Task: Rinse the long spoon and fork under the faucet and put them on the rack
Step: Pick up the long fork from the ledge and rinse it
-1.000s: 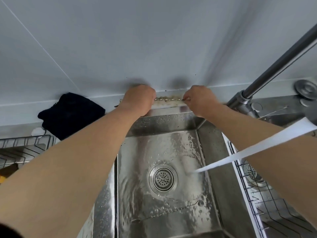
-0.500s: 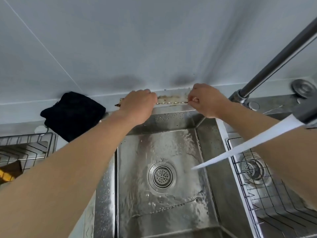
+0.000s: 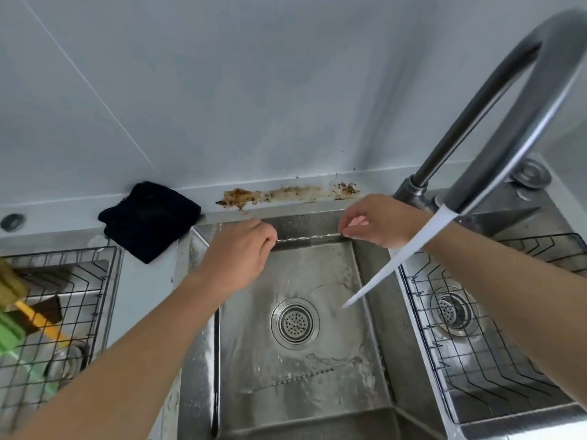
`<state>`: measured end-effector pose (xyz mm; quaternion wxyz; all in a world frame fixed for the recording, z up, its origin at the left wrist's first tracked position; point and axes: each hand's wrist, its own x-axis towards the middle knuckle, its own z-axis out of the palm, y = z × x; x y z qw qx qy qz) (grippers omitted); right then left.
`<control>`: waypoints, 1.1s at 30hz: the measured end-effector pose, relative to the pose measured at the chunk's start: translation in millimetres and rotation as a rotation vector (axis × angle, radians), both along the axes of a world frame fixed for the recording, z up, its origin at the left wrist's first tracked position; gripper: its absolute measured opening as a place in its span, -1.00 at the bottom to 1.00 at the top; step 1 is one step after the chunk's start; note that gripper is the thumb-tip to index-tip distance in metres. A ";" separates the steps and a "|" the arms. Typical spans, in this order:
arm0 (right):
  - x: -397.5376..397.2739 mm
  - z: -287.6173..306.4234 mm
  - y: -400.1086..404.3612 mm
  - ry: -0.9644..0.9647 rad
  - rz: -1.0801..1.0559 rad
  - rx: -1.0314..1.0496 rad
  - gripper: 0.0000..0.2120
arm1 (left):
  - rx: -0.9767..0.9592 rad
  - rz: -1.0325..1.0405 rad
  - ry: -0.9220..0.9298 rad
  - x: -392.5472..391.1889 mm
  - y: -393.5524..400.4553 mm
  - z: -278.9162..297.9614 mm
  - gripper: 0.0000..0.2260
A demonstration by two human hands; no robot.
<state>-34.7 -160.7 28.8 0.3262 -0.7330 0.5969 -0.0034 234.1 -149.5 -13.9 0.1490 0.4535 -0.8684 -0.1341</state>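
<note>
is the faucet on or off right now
On: a white stream of water runs from the faucet spout into the middle sink.

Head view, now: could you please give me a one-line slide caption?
Both hands, left and right, hold a twisted metal utensil over the wet sink, beside the faucet's stream.

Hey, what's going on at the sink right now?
A person holds a thin twisted metal utensil handle level over the back of the sink, left hand gripping one end, right hand pinching the other. The faucet is running, but its stream lands right of the utensil. Racks sit either side.
</note>
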 end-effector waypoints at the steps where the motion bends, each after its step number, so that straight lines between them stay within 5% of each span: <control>1: -1.3 1.0 2.9 -0.033 -0.036 0.020 -0.89 | 0.007 0.005 0.002 1.5 5.6 0.2 -0.92; 8: -22.0 -5.6 43.6 -0.594 -0.504 0.359 -0.91 | 0.034 0.047 0.027 3.8 46.6 1.9 -0.92; 22: -5.1 -32.3 107.9 -1.169 -1.001 0.523 -0.81 | 0.165 0.133 0.015 4.7 94.3 -4.7 -0.93; 29: 16.0 -48.2 126.2 -1.362 -1.164 0.515 -0.84 | 0.301 0.188 0.009 10.2 119.8 -17.1 -0.90; 33: 28.5 -54.9 127.3 -1.296 -1.193 0.506 -0.84 | 0.332 0.196 0.002 17.1 122.9 -20.2 -0.90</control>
